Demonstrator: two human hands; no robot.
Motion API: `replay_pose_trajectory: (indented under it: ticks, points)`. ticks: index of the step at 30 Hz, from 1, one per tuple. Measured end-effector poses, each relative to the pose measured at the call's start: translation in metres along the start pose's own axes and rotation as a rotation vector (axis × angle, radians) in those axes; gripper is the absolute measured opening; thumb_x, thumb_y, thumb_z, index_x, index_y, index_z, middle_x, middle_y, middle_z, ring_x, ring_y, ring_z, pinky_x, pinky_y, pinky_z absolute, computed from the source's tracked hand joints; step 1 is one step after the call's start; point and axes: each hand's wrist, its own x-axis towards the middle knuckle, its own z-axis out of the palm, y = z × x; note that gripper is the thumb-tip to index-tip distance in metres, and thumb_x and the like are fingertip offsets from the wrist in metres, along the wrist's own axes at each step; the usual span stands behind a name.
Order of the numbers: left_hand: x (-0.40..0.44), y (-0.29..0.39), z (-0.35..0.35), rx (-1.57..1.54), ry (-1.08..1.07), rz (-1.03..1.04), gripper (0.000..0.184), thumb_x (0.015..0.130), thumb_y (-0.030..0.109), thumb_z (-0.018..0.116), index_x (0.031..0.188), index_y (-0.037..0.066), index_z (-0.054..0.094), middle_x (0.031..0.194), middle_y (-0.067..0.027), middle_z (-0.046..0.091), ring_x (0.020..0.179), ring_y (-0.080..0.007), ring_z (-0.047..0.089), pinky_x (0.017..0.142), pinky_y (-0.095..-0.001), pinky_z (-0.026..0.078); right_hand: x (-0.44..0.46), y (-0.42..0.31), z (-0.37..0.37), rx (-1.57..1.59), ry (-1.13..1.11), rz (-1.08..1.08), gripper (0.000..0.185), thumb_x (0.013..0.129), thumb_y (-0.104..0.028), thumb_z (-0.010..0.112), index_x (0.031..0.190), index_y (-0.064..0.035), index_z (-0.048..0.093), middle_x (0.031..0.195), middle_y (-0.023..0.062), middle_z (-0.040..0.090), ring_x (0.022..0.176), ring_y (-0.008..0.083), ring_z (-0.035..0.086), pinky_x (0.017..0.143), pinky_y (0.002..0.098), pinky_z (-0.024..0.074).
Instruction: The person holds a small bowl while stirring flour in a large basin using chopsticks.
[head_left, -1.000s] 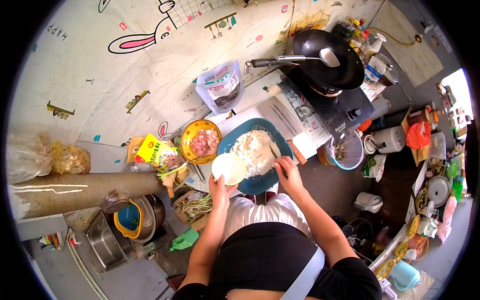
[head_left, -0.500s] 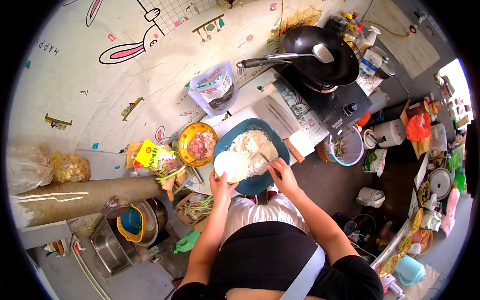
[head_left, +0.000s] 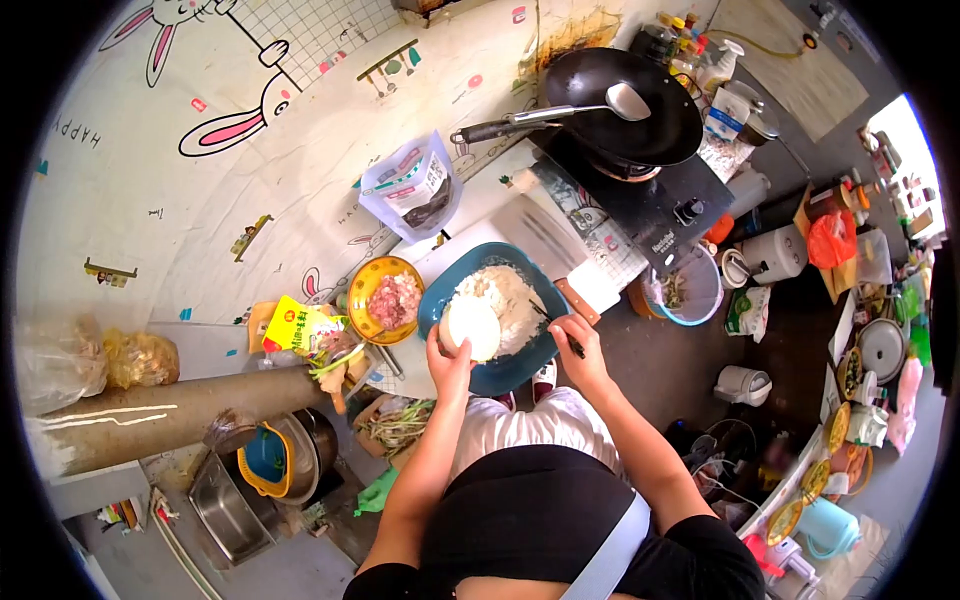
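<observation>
My left hand (head_left: 449,366) grips a round pale bowl (head_left: 471,331) by its near left edge, tilted over a teal basin (head_left: 500,377). White flour (head_left: 515,300), partly clumped, lies in the basin. In my right hand (head_left: 582,352) are dark chopsticks (head_left: 541,312), their tips pointing into the flour at the basin's right side. Whatever the pale bowl contains cannot be made out. Left of the basin, a yellow bowl (head_left: 358,302) holds minced meat (head_left: 393,301).
A knife with a wooden handle (head_left: 578,301) lies behind the basin's right side. Beyond it stand a stove (head_left: 668,215) and a black wok (head_left: 580,85) with a spatula (head_left: 627,101) across it. A plastic pouch (head_left: 410,190) stands against the wall; a yellow packet (head_left: 298,325) lies left.
My right hand with the chopsticks has moved a little right, away from the middle of the flour. The pale bowl has shifted slightly right over the basin. The camera view has shifted a little.
</observation>
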Motion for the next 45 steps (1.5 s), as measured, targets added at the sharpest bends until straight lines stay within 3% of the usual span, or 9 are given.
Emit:
replay_pose_trajectory:
  ticks: [3,6,9,15,21,24,27,30,45]
  points:
    - [0.007,-0.004,0.001,0.078,-0.022,0.036,0.073,0.089,0.006,0.070,0.150,0.011,0.030,0.137,-0.0116,0.048,0.116,-0.0245,0.059,0.079,-0.0398,0.061,-0.003,0.001,-0.002,-0.018,0.006,-0.001,0.015,0.097,-0.011,0.063,0.095,0.0024,0.067,0.094,0.0171,0.065,0.086,0.0341,0.065,0.079,0.0384,0.0519]
    - [0.024,-0.024,0.000,0.218,0.043,0.208,0.074,0.082,0.009,0.078,0.146,0.002,0.041,0.136,-0.0163,0.048,0.117,-0.0242,0.057,0.090,-0.0340,0.053,-0.003,0.000,-0.005,-0.023,0.014,0.007,0.015,0.096,-0.011,0.063,0.095,0.0025,0.067,0.094,0.0173,0.065,0.087,0.0344,0.065,0.079,0.0384,0.0519]
    - [0.026,-0.025,0.002,0.256,0.061,0.241,0.076,0.078,0.012,0.081,0.144,0.002,0.045,0.131,-0.0163,0.050,0.117,-0.0260,0.056,0.097,-0.0360,0.048,-0.003,-0.002,-0.007,-0.031,0.035,0.004,0.014,0.096,-0.011,0.063,0.095,0.0025,0.067,0.093,0.0175,0.065,0.087,0.0347,0.065,0.079,0.0387,0.0519]
    - [0.020,-0.013,0.007,0.442,0.080,0.452,0.077,0.076,0.012,0.082,0.144,0.004,0.046,0.124,-0.0149,0.051,0.111,-0.0271,0.056,0.095,-0.0363,0.047,-0.002,-0.002,-0.009,-0.037,0.035,-0.006,0.014,0.096,-0.011,0.063,0.095,0.0024,0.067,0.095,0.0181,0.064,0.089,0.0356,0.065,0.080,0.0395,0.0518]
    - [0.030,-0.024,-0.003,0.390,0.086,0.433,0.076,0.079,0.011,0.079,0.145,0.005,0.044,0.126,-0.0135,0.052,0.115,-0.0258,0.057,0.090,-0.0354,0.052,0.000,-0.002,-0.005,-0.083,0.039,-0.073,0.012,0.095,-0.010,0.065,0.098,0.0017,0.066,0.098,0.0178,0.064,0.090,0.0361,0.065,0.081,0.0404,0.0518]
    - [0.005,0.015,0.006,0.081,0.025,0.032,0.070,0.089,0.008,0.071,0.149,0.008,0.034,0.136,-0.0115,0.049,0.118,-0.0269,0.059,0.087,-0.0461,0.059,-0.001,0.001,0.002,-0.108,-0.026,-0.071,0.011,0.094,-0.009,0.066,0.099,0.0007,0.066,0.099,0.0176,0.063,0.091,0.0369,0.065,0.080,0.0408,0.0523]
    - [-0.003,0.026,0.004,-0.056,0.063,-0.084,0.063,0.093,0.010,0.067,0.147,0.009,0.034,0.131,-0.0112,0.050,0.110,-0.0263,0.062,0.074,-0.0429,0.063,-0.008,-0.003,0.012,-0.110,-0.106,-0.098,0.011,0.093,-0.009,0.066,0.099,0.0000,0.066,0.100,0.0174,0.063,0.092,0.0375,0.064,0.079,0.0412,0.0527]
    - [-0.001,0.021,-0.006,-0.140,0.062,-0.143,0.057,0.097,0.012,0.062,0.146,0.009,0.034,0.133,-0.0125,0.049,0.113,-0.0295,0.062,0.078,-0.0507,0.063,-0.011,-0.004,0.018,-0.074,-0.171,-0.113,0.012,0.094,-0.010,0.066,0.101,-0.0004,0.066,0.101,0.0174,0.063,0.092,0.0376,0.064,0.078,0.0417,0.0524]
    - [-0.013,0.020,-0.041,-0.242,0.077,-0.232,0.047,0.101,0.019,0.052,0.143,0.008,0.035,0.131,-0.0156,0.053,0.109,-0.0325,0.065,0.078,-0.0529,0.062,-0.017,-0.017,0.031,-0.069,-0.200,-0.105,0.010,0.094,-0.009,0.066,0.099,-0.0010,0.065,0.100,0.0161,0.063,0.091,0.0382,0.064,0.078,0.0423,0.0526]
